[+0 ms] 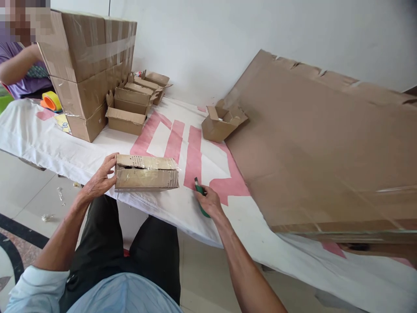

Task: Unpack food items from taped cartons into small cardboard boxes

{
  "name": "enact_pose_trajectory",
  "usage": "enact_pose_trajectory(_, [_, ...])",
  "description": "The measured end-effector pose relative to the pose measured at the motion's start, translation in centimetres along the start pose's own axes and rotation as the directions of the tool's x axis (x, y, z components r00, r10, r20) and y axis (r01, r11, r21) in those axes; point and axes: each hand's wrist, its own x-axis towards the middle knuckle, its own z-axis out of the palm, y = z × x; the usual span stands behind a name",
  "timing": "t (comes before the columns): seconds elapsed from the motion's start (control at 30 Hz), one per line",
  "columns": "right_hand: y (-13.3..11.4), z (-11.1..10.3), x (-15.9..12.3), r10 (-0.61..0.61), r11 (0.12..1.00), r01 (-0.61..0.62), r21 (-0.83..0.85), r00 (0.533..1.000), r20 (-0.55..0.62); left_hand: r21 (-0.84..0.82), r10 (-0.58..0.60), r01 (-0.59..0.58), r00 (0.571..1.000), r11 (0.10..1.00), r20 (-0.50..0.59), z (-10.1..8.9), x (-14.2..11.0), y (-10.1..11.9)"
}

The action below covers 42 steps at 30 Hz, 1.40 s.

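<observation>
A small cardboard box (147, 178) with clear tape along its top lies at the table's front edge. A narrow dark gap shows in its upper face near the left end. My left hand (101, 177) grips the box's left end, thumb on the near side and fingers at the far corner. To the right of the box, my right hand (210, 201) is closed around a green utility knife (202, 207), its tip pointing up and away from me. The knife is apart from the box, just over the cloth.
Stacked taped cartons (87, 56) stand at the back left, beside several open small boxes (127, 119). Another open box (218, 128) sits against a large cardboard box (319, 152) on the right. Yellow tape (52, 101) lies near a co-worker (22, 65). White cloth (241, 226) covers the table.
</observation>
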Motion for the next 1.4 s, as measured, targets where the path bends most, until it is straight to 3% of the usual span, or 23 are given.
enact_pose_trajectory(0.37, [-1.2,-0.2,-2.3,-0.18,0.948,0.2,-0.249,0.979,0.099,-0.059,0.003,-0.008,0.996,0.998,-0.086,-0.6,1.2,-0.2])
enact_pose_trajectory(0.53, [-1.0,-1.0,-3.1,-0.166,0.895,0.198,-0.4,0.979,0.114,-0.044,-0.01,0.006,0.996,0.999,-0.086,-1.0,2.6,-0.5])
enact_pose_trajectory(0.63, [-1.1,-1.5,-3.5,-0.186,0.888,0.213,-0.407,0.977,0.104,-0.046,-0.009,0.005,0.996,0.999,-0.086,-1.3,3.3,-0.5])
enact_pose_trajectory(0.7, [-1.5,-2.0,-3.4,-0.168,0.925,0.177,-0.335,0.984,0.055,-0.058,-0.009,0.004,0.996,0.998,-0.09,-1.3,3.5,-0.3])
enact_pose_trajectory(0.8, [-3.1,-2.9,-3.0,-0.061,0.996,0.06,-0.059,0.998,-0.021,-0.068,-0.013,0.008,0.997,0.998,-0.077,-1.2,2.9,0.1])
enact_pose_trajectory(0.87, [-5.1,-3.7,-2.7,-0.019,0.985,0.015,0.172,1.0,0.021,-0.062,-0.015,0.011,0.998,0.998,-0.064,-1.0,2.2,0.4])
enact_pose_trajectory(0.93, [-8.0,-4.7,-2.6,-0.091,0.94,0.055,0.336,0.991,0.093,-0.051,-0.013,0.009,0.998,0.999,-0.059,-0.8,1.5,0.8])
enact_pose_trajectory(1.03, [-13.7,-6.1,-3.0,-0.348,0.885,0.273,0.378,0.926,0.145,-0.027,-0.006,0.004,0.999,1.0,-0.05,-0.5,0.9,1.1])
enact_pose_trajectory(1.17, [-21.0,-6.8,-3.6,-0.622,0.772,0.53,0.351,0.745,0.244,-0.011,0.006,-0.006,0.999,1.0,-0.036,-0.2,0.8,1.1])
enact_pose_trajectory(1.3, [-25.2,-6.4,-3.6,-0.753,0.657,0.67,0.347,0.563,0.339,0.023,0.016,-0.016,0.999,1.0,-0.033,0.0,0.7,0.8])
enact_pose_trajectory(1.4, [-27.1,-6.2,-3.3,-0.78,0.599,0.75,0.28,0.47,0.413,0.029,0.033,-0.032,0.999,0.999,-0.035,0.1,0.6,0.5])
